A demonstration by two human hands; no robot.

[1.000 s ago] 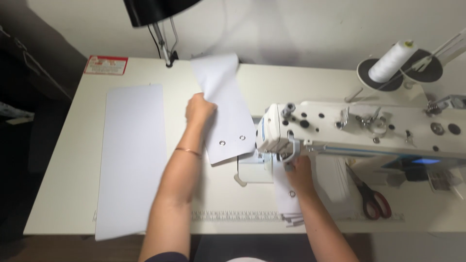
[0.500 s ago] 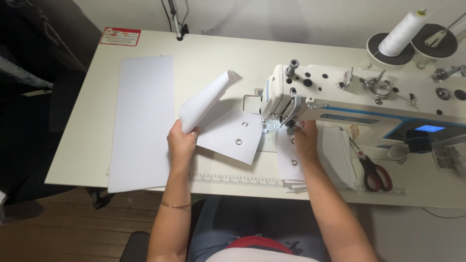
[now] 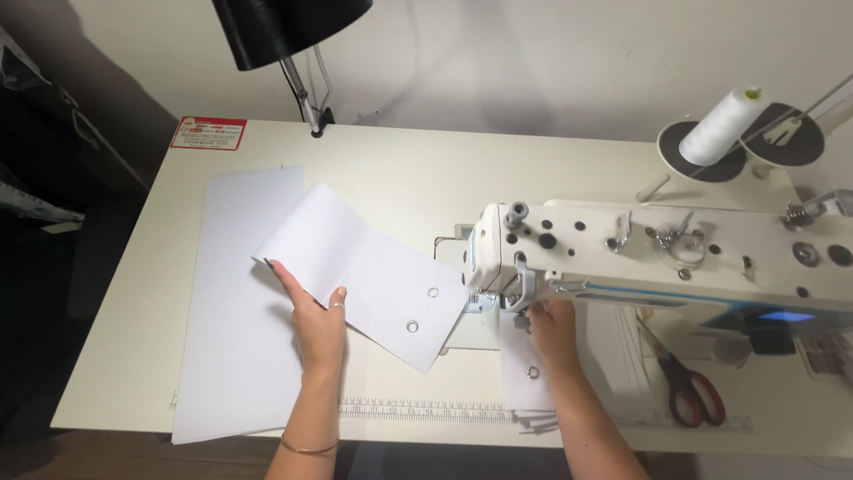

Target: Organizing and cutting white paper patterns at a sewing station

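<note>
My left hand (image 3: pixel 316 316) grips the near edge of a white fabric strip with two metal eyelets (image 3: pixel 369 271), which lies spread flat and angled toward the needle of a white sewing machine (image 3: pixel 657 253). My right hand (image 3: pixel 551 327) sits under the machine head, its fingers resting on a second narrow white strip with one eyelet (image 3: pixel 524 378). Whether that hand pinches the strip or only presses it is unclear.
A long white fabric panel (image 3: pixel 235 302) lies on the left of the white table (image 3: pixel 400 169). Red-handled scissors (image 3: pixel 684 382) rest right of the machine. A thread cone (image 3: pixel 724 124) stands at the back right, a black lamp (image 3: pixel 289 36) at the back.
The folded, lifted strip in my left hand has been laid out flat toward the machine. My right hand stays under the machine head. The camera view shifted.
</note>
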